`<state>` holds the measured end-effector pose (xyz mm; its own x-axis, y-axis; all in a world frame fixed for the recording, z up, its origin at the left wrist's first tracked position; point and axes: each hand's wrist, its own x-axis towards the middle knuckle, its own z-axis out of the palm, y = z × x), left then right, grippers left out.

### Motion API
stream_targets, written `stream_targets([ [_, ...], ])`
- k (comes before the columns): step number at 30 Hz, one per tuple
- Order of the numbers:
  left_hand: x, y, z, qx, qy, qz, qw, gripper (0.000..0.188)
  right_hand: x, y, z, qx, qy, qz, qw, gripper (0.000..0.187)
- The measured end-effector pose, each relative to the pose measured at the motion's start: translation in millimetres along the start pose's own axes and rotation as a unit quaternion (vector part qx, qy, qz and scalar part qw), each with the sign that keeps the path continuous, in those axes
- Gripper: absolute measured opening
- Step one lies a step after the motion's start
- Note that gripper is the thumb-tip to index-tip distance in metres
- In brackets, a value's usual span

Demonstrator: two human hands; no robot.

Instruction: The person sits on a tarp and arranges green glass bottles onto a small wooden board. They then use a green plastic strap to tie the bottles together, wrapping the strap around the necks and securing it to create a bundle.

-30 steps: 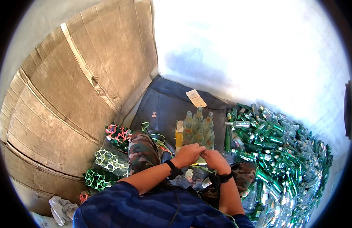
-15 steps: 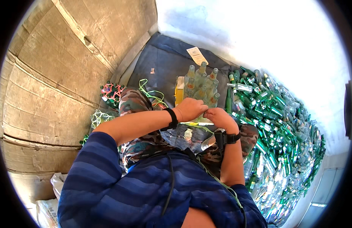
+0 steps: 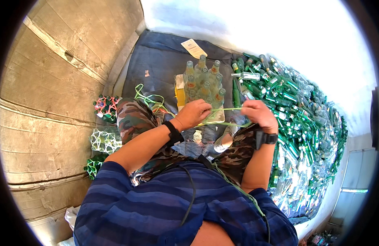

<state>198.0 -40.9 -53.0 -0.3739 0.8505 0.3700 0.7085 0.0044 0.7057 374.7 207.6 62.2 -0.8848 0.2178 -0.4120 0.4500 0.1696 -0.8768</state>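
Observation:
A narrow green strap (image 3: 227, 109) stretches taut between my two hands, in front of a tight cluster of clear glass bottles (image 3: 204, 84). The bottles stand upright on a light base with a yellow side (image 3: 180, 93). My left hand (image 3: 193, 113) is closed in a pinch on the strap, close to the nearest bottles. To the right, my right hand (image 3: 260, 115) is curled shut round the strap's other end. A slack length of the strap hangs below, between the hands. The fingertips of my left hand are partly hidden.
Green and clear bottles form a big heap (image 3: 296, 123) on the right. Bundled bottles (image 3: 105, 140) line the left, by the cardboard wall (image 3: 54, 110). Loose coloured straps (image 3: 150, 98) lie left of the cluster. A paper card (image 3: 194, 48) lies on the dark mat (image 3: 156, 53).
My hands were together at the front of the cluster; the right has pulled away to the right, and the green strap now spans the gap. The whole view has shifted slightly.

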Motion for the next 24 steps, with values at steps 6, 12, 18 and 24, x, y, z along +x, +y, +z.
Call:
stream_targets([
  [6, -1, 0, -2, -0.084, -0.003, -0.059, 0.995, 0.02, -21, 34, -57, 0.266, 0.009, -0.198, 0.943, 0.018],
  [12, 2, 4, -12, -0.096, 0.021, -0.125, 0.987, 0.027, 32, -42, -39, 0.142, 0.048, -0.161, 0.976, 0.024],
  [18, -3, 0, -23, -0.078, 0.024, -0.196, 0.977, 0.03, 102, -64, -13, 0.07, 0.041, -0.143, 0.986, 0.018],
  [24, -10, -7, -30, -0.235, 0.051, -0.33, 0.913, 0.03, 134, -87, 12, -0.06, 0.019, -0.103, 0.993, 0.021],
])
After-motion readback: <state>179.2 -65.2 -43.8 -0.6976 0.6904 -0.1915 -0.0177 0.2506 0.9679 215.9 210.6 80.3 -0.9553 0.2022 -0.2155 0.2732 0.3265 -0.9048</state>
